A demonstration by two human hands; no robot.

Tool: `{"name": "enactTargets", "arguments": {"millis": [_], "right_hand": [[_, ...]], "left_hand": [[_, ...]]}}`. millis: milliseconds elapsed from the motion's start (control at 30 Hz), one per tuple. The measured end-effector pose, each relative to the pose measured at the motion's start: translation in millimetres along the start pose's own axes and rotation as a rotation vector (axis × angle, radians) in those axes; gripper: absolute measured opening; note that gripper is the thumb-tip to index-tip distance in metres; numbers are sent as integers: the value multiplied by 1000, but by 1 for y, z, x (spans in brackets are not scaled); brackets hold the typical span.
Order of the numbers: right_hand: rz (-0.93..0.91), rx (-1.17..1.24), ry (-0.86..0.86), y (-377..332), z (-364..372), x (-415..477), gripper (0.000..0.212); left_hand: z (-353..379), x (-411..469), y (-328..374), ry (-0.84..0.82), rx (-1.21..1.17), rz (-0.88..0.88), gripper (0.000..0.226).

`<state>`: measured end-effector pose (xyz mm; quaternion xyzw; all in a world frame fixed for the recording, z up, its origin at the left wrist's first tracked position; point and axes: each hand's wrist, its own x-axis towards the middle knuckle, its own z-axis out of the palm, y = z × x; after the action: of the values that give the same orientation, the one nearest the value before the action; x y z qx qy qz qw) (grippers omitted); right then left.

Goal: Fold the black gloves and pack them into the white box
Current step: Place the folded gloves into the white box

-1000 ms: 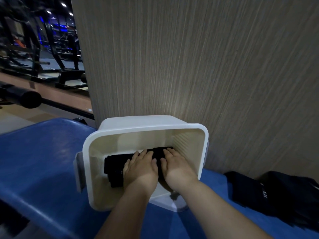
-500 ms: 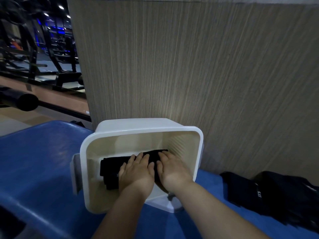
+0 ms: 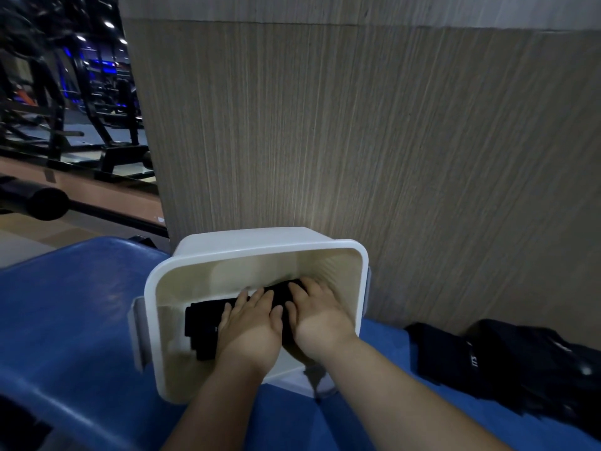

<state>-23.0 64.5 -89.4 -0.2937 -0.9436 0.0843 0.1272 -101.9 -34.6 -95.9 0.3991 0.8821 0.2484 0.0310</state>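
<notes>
Grip: left hand (image 3: 252, 330) and right hand (image 3: 317, 323) lie flat, fingers straight, pressing the gloves (image 3: 203, 327).
Where: folded, inside the box (image 3: 151, 307).
Feel: probably soft, light, springy; I'd pinch the folded edge.

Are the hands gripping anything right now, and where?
Nothing gripped: left hand and right hand press flat on top of the folded black gloves in the white box.
</notes>
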Motion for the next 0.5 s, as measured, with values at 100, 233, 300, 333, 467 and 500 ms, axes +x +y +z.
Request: {"name": "enactTargets", "arguments": {"millis": [100, 233, 300, 333, 467, 500], "right_hand": [[-35, 23, 86, -4, -12, -15, 57], [-60, 82, 137, 0, -26, -44, 48], [-64, 105, 188, 9, -31, -65, 41], [-51, 114, 201, 17, -32, -75, 37], [92, 127, 237, 59, -35, -116, 26], [139, 131, 245, 70, -36, -125, 25]], "left_hand": [[-4, -9, 3, 53, -25, 24, 47], [-2, -20, 6, 69, -22, 39, 49], [3, -27, 9, 123, -35, 68, 49], [5, -32, 12, 179, -57, 101, 49], [17, -53, 40, 235, -136, 122, 35], [23, -58, 49, 197, -159, 132, 31]]}}
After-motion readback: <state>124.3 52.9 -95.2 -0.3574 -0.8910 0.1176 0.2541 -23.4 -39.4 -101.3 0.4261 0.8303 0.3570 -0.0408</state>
